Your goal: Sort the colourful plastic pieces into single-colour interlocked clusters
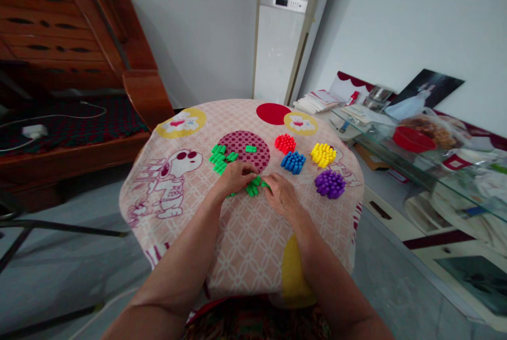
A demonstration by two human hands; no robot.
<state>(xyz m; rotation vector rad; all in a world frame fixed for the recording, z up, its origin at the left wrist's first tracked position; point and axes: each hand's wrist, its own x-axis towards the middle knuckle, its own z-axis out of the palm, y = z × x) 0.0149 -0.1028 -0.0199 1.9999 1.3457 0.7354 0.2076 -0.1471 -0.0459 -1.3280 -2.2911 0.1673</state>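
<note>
Green pieces [252, 189] sat partly hidden under your left hand [238, 173], couldn't tell if its fingers gripped any. Your right hand [279, 192] pinched a mostly covered green piece [265, 185].

Green piece [265, 185] is held by right hand [280, 193], left hand [238, 175] beside. Red pegs [285, 143], blue pegs [293, 162], yellow pegs [323, 155], purple pegs [330, 184] are grouped rightward.

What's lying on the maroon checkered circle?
On the checkered circle: green pieces near its middle, with others along its left side. The left hand hides part of its lower edge, so anything beneath that hand can't be seen.
</note>
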